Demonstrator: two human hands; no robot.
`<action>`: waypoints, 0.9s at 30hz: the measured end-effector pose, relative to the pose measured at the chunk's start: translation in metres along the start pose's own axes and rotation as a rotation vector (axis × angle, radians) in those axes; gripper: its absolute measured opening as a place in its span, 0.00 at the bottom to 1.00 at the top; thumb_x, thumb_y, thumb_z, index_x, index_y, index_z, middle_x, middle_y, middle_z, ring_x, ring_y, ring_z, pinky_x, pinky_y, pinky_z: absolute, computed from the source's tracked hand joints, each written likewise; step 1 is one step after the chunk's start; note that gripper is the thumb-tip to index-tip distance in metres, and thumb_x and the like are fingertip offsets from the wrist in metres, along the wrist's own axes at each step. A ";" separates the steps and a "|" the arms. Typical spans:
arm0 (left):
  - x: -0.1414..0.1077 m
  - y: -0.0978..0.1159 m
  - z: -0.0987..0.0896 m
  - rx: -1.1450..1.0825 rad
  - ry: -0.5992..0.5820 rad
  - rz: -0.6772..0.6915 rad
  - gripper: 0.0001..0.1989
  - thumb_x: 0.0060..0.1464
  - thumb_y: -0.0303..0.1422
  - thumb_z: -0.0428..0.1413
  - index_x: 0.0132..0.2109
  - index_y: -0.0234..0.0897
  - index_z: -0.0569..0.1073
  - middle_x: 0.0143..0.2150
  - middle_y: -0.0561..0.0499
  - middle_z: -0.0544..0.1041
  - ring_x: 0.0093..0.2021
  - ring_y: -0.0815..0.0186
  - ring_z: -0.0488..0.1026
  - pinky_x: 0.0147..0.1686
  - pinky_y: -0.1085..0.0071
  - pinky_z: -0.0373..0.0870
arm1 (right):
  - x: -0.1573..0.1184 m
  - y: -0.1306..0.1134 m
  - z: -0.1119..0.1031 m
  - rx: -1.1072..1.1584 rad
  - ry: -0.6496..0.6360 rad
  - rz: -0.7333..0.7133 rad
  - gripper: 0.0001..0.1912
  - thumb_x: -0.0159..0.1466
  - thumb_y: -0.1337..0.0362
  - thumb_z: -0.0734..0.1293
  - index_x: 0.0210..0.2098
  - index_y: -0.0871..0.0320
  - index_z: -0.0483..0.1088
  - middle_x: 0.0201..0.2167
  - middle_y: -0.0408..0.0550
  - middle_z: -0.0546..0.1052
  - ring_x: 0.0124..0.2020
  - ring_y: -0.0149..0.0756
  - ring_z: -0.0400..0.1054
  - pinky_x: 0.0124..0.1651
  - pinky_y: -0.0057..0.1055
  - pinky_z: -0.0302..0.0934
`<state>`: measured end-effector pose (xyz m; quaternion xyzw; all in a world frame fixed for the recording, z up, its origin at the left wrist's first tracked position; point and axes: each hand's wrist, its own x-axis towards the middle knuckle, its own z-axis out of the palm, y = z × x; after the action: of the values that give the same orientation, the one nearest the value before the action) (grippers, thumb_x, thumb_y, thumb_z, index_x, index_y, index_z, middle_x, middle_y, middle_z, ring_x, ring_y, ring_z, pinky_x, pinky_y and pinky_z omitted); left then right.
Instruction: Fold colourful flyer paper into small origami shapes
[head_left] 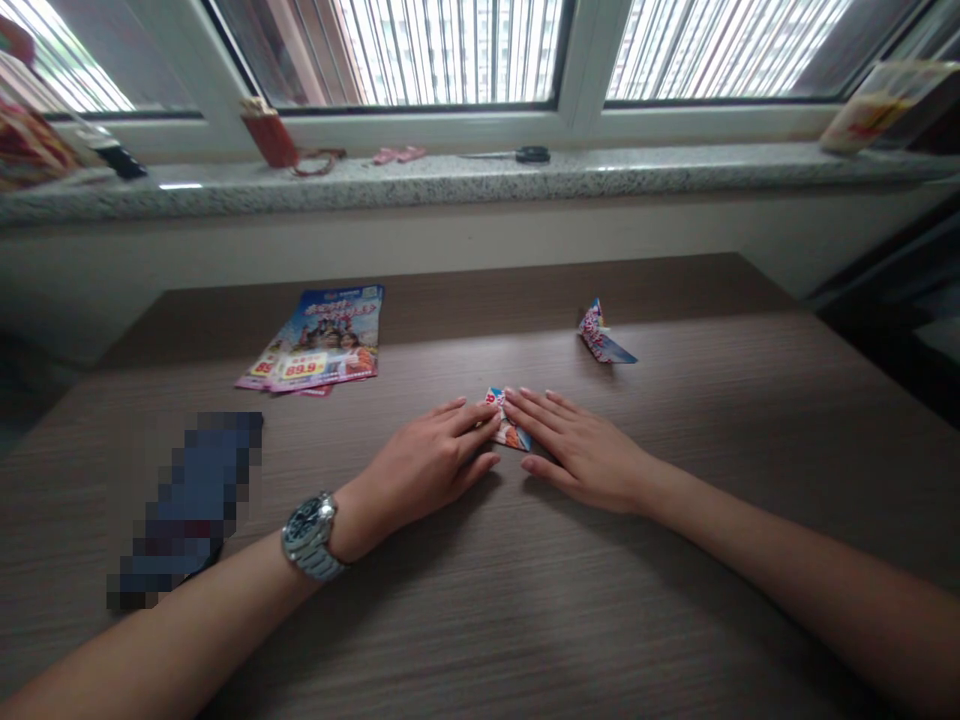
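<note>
A small folded piece of printed paper [511,434] lies flat on the wooden table [480,620], partly covered by my fingers. My left hand [431,455], with a metal watch [309,535] on its wrist, rests its stretched fingertips on the paper's left side. From the right, my right hand [581,445] lays its extended fingers over the paper's upper right part. Both hands are open and press from above rather than grip. Beyond my right hand stands a folded paper figure [600,338] made of similar printed paper.
Several printed flyers [330,340] lie stacked at the back left. A pixelated dark-blue object [191,500] is beside my left forearm. On the granite windowsill [450,185] sit a red box [268,135], a dark-handled tool [532,154] and a plastic container [870,105].
</note>
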<state>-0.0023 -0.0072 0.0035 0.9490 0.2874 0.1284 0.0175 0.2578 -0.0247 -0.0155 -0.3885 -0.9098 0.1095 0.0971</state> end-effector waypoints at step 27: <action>0.000 -0.009 -0.009 0.004 0.040 0.082 0.17 0.69 0.36 0.51 0.59 0.36 0.74 0.59 0.43 0.77 0.59 0.57 0.74 0.65 0.55 0.68 | 0.001 -0.001 -0.004 0.019 -0.024 0.014 0.34 0.75 0.47 0.55 0.75 0.52 0.45 0.75 0.48 0.48 0.76 0.41 0.42 0.75 0.48 0.43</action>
<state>-0.0090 0.0001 0.0109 0.9572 0.2490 0.1473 0.0047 0.2573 -0.0240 -0.0113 -0.3926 -0.9070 0.1235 0.0891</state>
